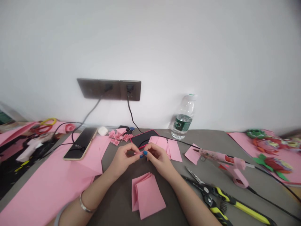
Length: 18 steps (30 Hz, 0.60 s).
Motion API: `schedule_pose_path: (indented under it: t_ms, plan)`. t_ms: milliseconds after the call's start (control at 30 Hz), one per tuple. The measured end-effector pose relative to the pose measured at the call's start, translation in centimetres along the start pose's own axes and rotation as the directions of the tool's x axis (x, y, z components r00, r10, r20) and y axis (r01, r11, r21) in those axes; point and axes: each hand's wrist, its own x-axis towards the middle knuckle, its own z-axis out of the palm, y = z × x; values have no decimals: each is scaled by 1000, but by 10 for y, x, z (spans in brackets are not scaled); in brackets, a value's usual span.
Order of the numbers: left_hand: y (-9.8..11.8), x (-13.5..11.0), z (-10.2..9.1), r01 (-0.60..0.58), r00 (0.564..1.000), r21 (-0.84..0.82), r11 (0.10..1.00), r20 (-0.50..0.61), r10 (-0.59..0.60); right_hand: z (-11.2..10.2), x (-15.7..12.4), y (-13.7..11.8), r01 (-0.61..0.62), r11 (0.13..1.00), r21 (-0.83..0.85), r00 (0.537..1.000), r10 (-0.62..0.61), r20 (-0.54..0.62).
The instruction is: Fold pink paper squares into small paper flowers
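Observation:
My left hand (127, 158) and my right hand (158, 157) meet over the middle of the table, fingertips pinched together. Between them is a small piece of pink paper (139, 153), mostly covered by my fingers. Just below my hands lies a folded stack of pink paper (149, 194). Behind the left hand sits a cluster of small pink paper flowers (119, 136). Cut pink paper pieces (173, 149) rest behind the right hand, partly over a dark, red-edged flat object (145, 138).
Right of my hands lie a pink glue gun (229, 164) with its cable and yellow-black pliers (211, 191). A water bottle (183, 117) stands by the wall. At left, a phone (81, 144) rests on pink sheets (54, 183). Paper flowers (274, 164) lie far right. Cords run from the socket (113, 89).

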Motion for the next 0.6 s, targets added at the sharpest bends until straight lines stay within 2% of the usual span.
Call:
schedule_pose_path:
  t_ms: [133,367,500,600]
  plan:
    - [-2,-1,-2,-55,998,84,995,9,54,-3,0,-3,-54,998,24,998,54,22]
    - [4,-4,1,-133,988,95,986,92,125,-11,-1,-15,-204,975,87,961,183,206]
    - [6,-5,1,-192,977,122,974,112,179,-12,-3,-16,-183,973,142,964,150,218]
    - [7,-4,1,-200,977,128,971,103,188,-10,-3,-12,-129,983,129,980,107,167]
